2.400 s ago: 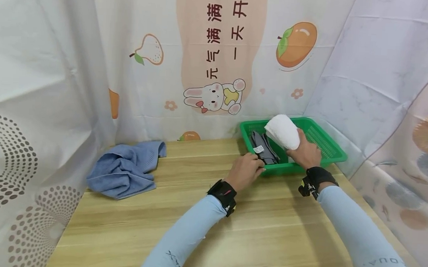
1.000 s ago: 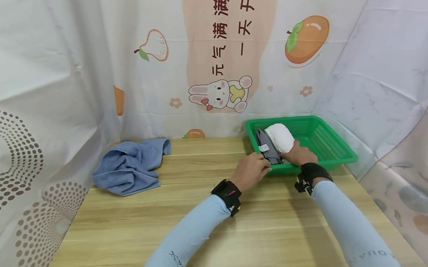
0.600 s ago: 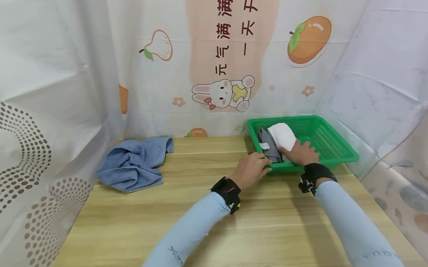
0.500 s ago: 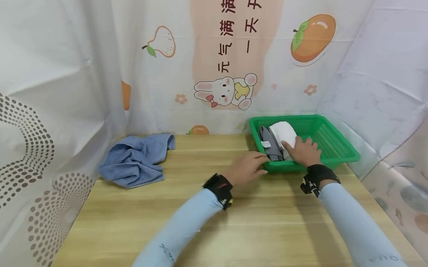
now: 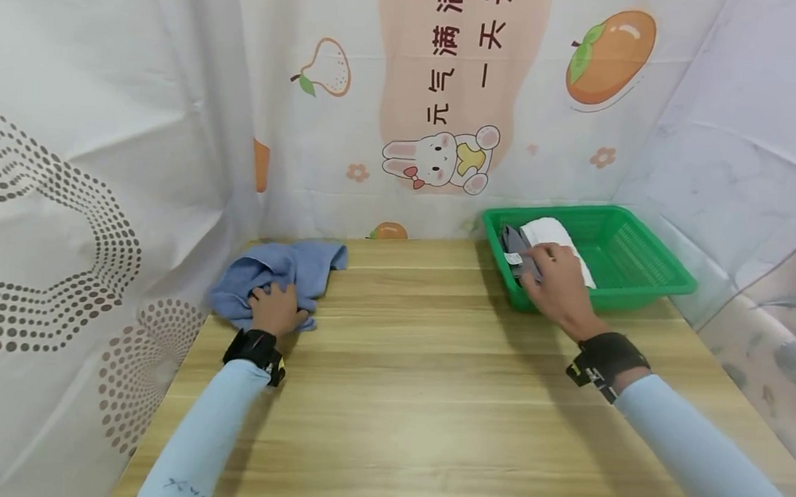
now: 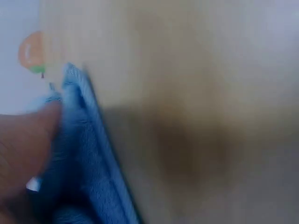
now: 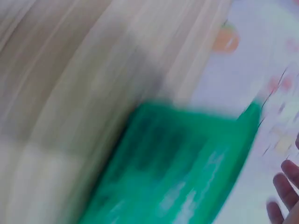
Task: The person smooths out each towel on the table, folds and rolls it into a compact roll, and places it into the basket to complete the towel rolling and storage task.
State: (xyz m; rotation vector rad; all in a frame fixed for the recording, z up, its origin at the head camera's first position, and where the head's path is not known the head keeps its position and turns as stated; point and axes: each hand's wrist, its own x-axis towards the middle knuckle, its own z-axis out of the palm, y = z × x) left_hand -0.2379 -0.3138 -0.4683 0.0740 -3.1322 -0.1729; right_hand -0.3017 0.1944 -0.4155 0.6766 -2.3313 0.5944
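My left hand [image 5: 277,311] rests on a crumpled blue towel [image 5: 319,263] at the left back of the table, its thumb spread away from the other fingers. In the left wrist view, which is blurred, the thumb [image 6: 28,144] lies against a fold of the towel [image 6: 96,154]. Over the front left side of a green basket [image 5: 645,295], my right hand [image 5: 561,287] hovers with loosely bent fingers and holds nothing. Inside the basket, a rolled white towel [image 5: 549,230] lies beside a folded grey cloth [image 5: 515,241] with a white label. My right hand partly covers both.
The wooden table [image 5: 397,398] runs between towel and basket. A printed curtain [image 5: 349,141] stands along the back edge, with more curtain [image 5: 97,60] on the left and a marbled one [image 5: 733,161] behind the basket.
My left hand has left the basket's rim and gone left onto the blue towel. My right hand first set the white towel in the basket, then let it go and lifted.
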